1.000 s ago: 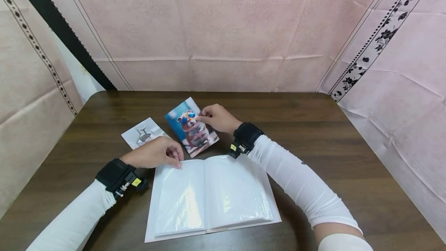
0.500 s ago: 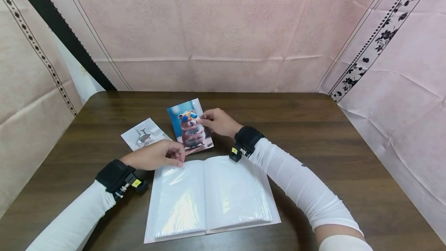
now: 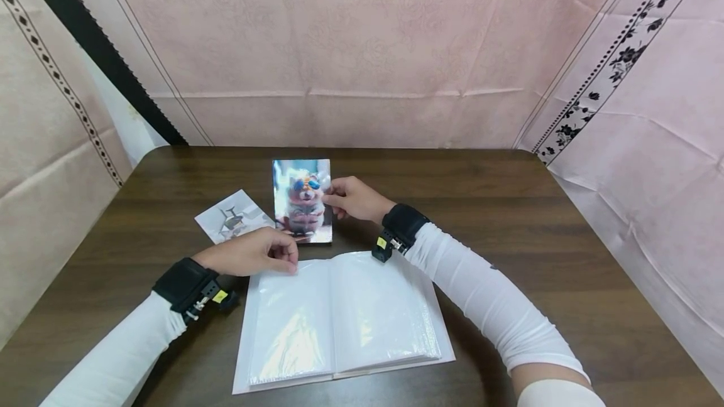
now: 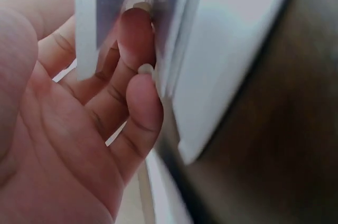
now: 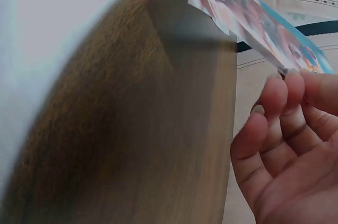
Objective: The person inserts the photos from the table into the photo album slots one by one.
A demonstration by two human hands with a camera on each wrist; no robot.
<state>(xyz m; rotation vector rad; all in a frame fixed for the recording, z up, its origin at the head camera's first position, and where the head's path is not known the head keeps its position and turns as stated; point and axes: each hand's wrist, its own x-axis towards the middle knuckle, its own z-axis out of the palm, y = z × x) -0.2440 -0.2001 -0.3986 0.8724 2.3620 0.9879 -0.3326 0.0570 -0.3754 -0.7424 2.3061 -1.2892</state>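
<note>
With thumb and fingers, my right hand pinches the right edge of a photo card of a furry animal in blue sunglasses. The card is raised nearly upright past the album's top edge; the right wrist view shows the photo card from its side. My left hand pinches the top of the left page of an open photo album. In the left wrist view its fingers are curled behind a white-edged page. The album has clear, glossy pockets over white pages.
A second photo card with a grey figure lies on the brown wooden table, partly covered by my left hand. Pale patterned cloth hangs behind the table and at both sides.
My right hand has turned the animal photo card from a tilt to nearly straight, shifting it slightly left. Glare now shows on it. The left hand and the album have hardly moved.
</note>
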